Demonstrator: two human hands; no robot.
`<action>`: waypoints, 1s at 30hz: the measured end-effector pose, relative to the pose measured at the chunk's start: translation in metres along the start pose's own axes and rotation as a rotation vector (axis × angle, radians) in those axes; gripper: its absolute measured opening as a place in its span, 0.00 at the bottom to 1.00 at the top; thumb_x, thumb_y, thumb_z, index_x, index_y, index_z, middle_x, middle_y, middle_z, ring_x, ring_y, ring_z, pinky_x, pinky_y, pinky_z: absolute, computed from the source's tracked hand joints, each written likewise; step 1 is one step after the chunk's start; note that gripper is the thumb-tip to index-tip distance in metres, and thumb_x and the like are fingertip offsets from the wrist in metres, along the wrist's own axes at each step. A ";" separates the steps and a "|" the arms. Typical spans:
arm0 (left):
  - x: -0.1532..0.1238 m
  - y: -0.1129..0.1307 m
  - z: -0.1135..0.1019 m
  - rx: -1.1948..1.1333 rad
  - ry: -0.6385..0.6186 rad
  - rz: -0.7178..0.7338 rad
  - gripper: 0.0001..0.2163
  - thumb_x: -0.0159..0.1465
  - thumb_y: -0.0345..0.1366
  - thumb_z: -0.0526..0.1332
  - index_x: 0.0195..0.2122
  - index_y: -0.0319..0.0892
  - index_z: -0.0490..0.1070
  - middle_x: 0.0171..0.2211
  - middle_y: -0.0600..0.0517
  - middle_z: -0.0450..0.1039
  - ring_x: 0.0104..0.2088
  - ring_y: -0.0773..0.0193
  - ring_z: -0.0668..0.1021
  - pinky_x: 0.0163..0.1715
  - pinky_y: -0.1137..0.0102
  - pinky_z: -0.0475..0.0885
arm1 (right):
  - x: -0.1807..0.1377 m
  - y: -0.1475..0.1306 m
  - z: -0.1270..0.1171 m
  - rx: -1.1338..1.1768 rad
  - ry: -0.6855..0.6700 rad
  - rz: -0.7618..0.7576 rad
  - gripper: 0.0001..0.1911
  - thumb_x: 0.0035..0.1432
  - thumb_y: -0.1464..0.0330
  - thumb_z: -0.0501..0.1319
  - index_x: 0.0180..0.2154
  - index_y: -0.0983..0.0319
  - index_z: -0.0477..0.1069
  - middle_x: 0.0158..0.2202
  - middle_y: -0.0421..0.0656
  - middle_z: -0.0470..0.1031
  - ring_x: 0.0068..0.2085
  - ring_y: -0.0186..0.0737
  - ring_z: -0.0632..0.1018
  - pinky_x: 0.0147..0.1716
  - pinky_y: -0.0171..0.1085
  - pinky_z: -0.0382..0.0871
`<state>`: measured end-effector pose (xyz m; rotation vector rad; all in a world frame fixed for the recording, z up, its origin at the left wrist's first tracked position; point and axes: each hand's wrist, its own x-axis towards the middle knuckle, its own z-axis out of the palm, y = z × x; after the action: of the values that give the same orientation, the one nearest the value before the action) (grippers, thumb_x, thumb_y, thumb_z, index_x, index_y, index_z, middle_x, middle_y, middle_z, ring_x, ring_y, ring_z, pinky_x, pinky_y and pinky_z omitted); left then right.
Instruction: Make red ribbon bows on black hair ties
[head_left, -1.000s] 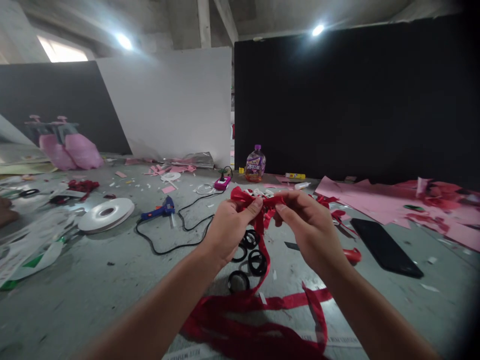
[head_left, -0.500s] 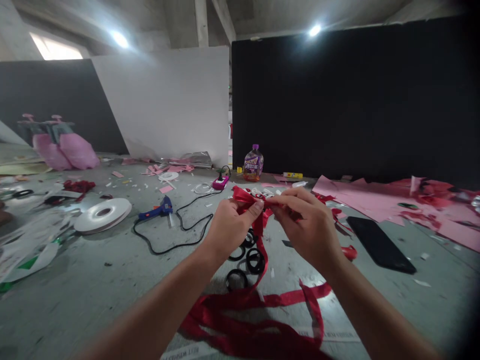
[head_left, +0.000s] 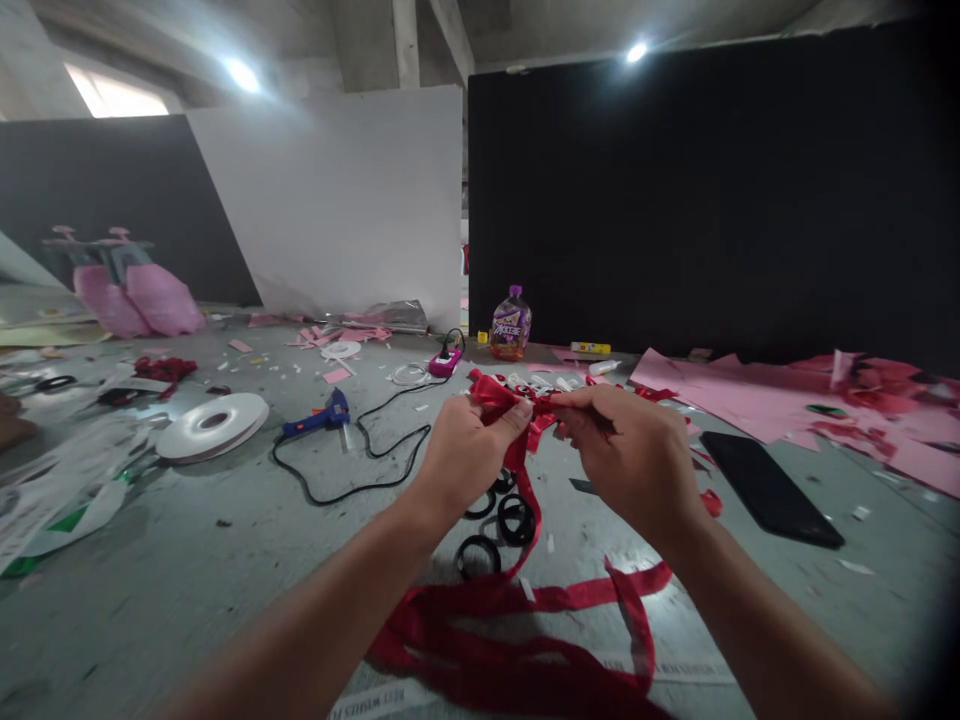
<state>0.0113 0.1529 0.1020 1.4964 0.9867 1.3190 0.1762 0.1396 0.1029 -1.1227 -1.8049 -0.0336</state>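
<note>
My left hand [head_left: 465, 455] and my right hand [head_left: 630, 455] are raised side by side above the floor, both pinched on a bunched loop of red ribbon [head_left: 517, 400]. The left thumb presses the folds from above. From the bunch a long tail of the ribbon [head_left: 525, 620] hangs down and lies in loose coils on the grey floor in front of me. Under my hands lie three black tape rings [head_left: 516, 520].
A blue glue gun [head_left: 319, 418] with a black cord lies to the left, beside a white ribbon spool [head_left: 212, 425]. A black phone [head_left: 772, 490] lies to the right, pink paper sheets [head_left: 750, 395] behind it. A purple bottle [head_left: 511, 326] stands before black and white boards.
My right hand's fingers have curled in tighter on the ribbon bunch and dropped slightly. The left hand has kept its pinch in nearly the same place.
</note>
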 end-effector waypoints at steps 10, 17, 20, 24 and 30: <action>0.001 -0.008 0.000 0.219 0.063 0.056 0.14 0.61 0.42 0.62 0.23 0.40 0.73 0.20 0.54 0.67 0.24 0.66 0.66 0.27 0.70 0.60 | 0.005 -0.007 -0.007 -0.157 -0.021 -0.143 0.07 0.60 0.75 0.59 0.36 0.63 0.76 0.33 0.44 0.78 0.33 0.39 0.76 0.32 0.36 0.66; -0.003 -0.003 0.003 0.158 0.021 0.031 0.13 0.61 0.42 0.62 0.23 0.40 0.71 0.21 0.56 0.65 0.24 0.68 0.64 0.26 0.72 0.61 | 0.002 -0.005 -0.006 -0.035 0.005 0.071 0.07 0.56 0.74 0.60 0.34 0.63 0.78 0.24 0.41 0.77 0.27 0.38 0.77 0.29 0.37 0.66; -0.005 0.002 0.005 0.136 0.015 0.012 0.14 0.61 0.41 0.63 0.22 0.39 0.70 0.20 0.56 0.63 0.23 0.70 0.63 0.24 0.73 0.59 | 0.001 -0.004 -0.003 0.100 0.032 0.224 0.05 0.58 0.70 0.62 0.33 0.62 0.78 0.21 0.39 0.76 0.23 0.37 0.76 0.27 0.37 0.66; -0.006 0.004 0.006 0.046 0.011 -0.031 0.13 0.60 0.41 0.64 0.22 0.39 0.70 0.20 0.56 0.63 0.23 0.70 0.62 0.23 0.73 0.59 | 0.000 -0.009 0.003 0.270 0.050 0.351 0.06 0.57 0.67 0.62 0.31 0.62 0.77 0.20 0.39 0.76 0.21 0.37 0.76 0.23 0.36 0.66; -0.005 -0.003 0.007 -0.092 0.023 -0.119 0.13 0.58 0.43 0.67 0.23 0.38 0.72 0.21 0.56 0.67 0.23 0.71 0.64 0.24 0.74 0.60 | 0.001 -0.010 0.004 0.442 0.066 0.508 0.08 0.55 0.64 0.65 0.30 0.63 0.76 0.19 0.41 0.76 0.22 0.37 0.76 0.23 0.35 0.66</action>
<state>0.0178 0.1486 0.0978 1.3359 1.0000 1.2819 0.1667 0.1364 0.1053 -1.1987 -1.3337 0.5927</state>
